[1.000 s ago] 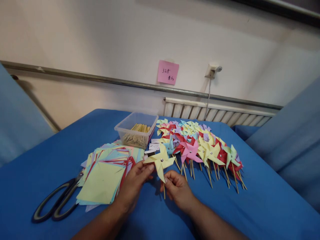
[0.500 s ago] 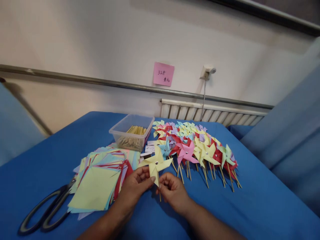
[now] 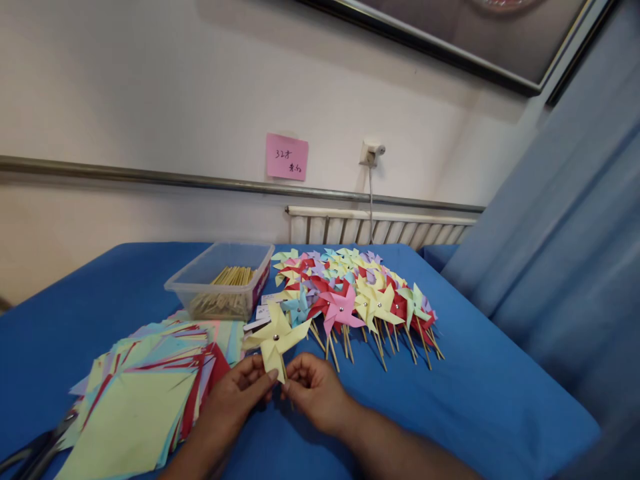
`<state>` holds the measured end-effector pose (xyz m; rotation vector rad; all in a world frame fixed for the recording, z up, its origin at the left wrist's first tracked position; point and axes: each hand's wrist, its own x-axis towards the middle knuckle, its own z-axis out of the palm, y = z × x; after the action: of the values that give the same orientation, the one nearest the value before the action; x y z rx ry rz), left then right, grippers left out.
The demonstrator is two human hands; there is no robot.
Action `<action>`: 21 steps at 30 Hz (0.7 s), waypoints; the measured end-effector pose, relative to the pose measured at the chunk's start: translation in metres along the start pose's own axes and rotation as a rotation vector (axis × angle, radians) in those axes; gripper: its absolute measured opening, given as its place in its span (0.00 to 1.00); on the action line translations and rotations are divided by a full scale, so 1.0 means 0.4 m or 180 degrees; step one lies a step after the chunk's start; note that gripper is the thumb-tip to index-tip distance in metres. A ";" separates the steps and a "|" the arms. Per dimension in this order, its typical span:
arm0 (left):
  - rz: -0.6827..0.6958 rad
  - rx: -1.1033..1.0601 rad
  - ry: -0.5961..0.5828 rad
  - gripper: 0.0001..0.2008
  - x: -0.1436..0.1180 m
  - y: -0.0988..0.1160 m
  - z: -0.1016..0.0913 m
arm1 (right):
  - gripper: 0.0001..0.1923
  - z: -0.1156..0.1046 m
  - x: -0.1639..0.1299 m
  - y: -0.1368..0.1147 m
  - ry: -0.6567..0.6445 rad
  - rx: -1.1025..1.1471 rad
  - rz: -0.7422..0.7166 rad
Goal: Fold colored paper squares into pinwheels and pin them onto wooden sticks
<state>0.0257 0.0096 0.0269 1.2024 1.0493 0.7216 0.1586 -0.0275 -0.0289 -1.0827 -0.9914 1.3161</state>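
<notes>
A pale yellow paper pinwheel [image 3: 285, 339] with a silver pin at its centre stands upright between my hands, facing me. My left hand [image 3: 244, 390] is closed, its thumb and fingers pinching the lowest blade. On the other side, my right hand [image 3: 317, 393] is closed around the thin wooden stick just behind that blade; most of the stick is hidden by the fingers. Just beyond my right hand lies a heap of finished pinwheels [image 3: 341, 309] in pink, red, yellow, blue and green. Beside my left forearm is a stack of coloured paper squares [image 3: 135, 413].
A clear plastic tub [image 3: 177, 285] of wooden sticks [image 3: 233, 277] stands behind the paper. Scissors [image 3: 37, 453] lie at the lower left, partly out of view. Blue cloth [image 3: 450, 413] covers the table. A wall with a radiator [image 3: 345, 230] is behind; a blue curtain [image 3: 565, 267] hangs right.
My view has turned to the right, so most things sit further left and the scissors are partly cut off. Both hands still hold the yellow pinwheel; less of its stick shows below my right fingers.
</notes>
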 end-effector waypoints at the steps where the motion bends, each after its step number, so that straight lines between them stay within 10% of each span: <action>1: 0.0002 0.0052 -0.0002 0.11 0.001 -0.002 0.000 | 0.25 0.000 0.000 -0.001 0.0018 0.0006 -0.0019; 21: -0.0128 0.0099 0.0173 0.18 0.015 -0.038 -0.009 | 0.18 -0.054 0.038 0.004 0.1051 -0.0519 0.0156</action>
<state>0.0235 0.0125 0.0108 1.1907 1.1304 0.7123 0.1797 -0.0131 -0.0361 -1.4051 -0.8373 1.0631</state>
